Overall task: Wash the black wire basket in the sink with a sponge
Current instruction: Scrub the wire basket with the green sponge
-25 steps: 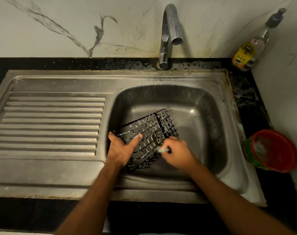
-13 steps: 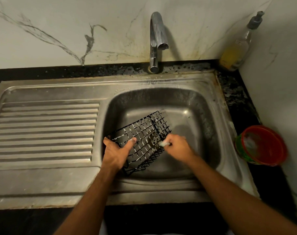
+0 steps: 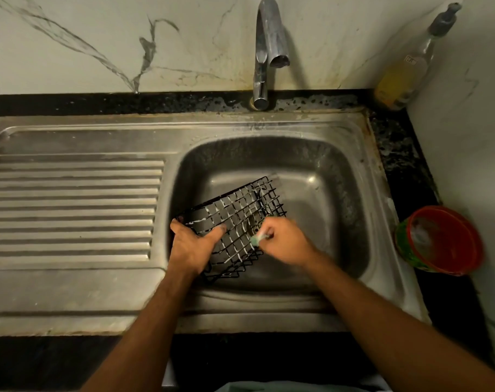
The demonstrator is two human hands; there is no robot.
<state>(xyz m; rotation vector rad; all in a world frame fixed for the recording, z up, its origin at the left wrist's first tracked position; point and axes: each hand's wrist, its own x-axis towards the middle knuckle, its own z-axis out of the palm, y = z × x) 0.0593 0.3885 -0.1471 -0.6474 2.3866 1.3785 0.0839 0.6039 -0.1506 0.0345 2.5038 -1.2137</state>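
The black wire basket (image 3: pixel 237 222) lies tilted in the steel sink (image 3: pixel 311 154), drainboard (image 3: pixel 73 205) on its left, curved metal tap (image 3: pixel 264 52) behind, round red tub (image 3: pixel 441 239) on the bench at right.

left hand (image 3: pixel 194 244) gripping wire basket (image 3: pixel 240 219), right hand (image 3: pixel 285 243) scrubbing

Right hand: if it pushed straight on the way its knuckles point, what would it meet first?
Probably the black wire basket: the right hand holds the sponge against its mesh, pointing toward the left hand. Depth is unclear.

Single head-worn wide-angle view, looking steeply down, close over the sink (image 3: pixel 269 299) and both forearms
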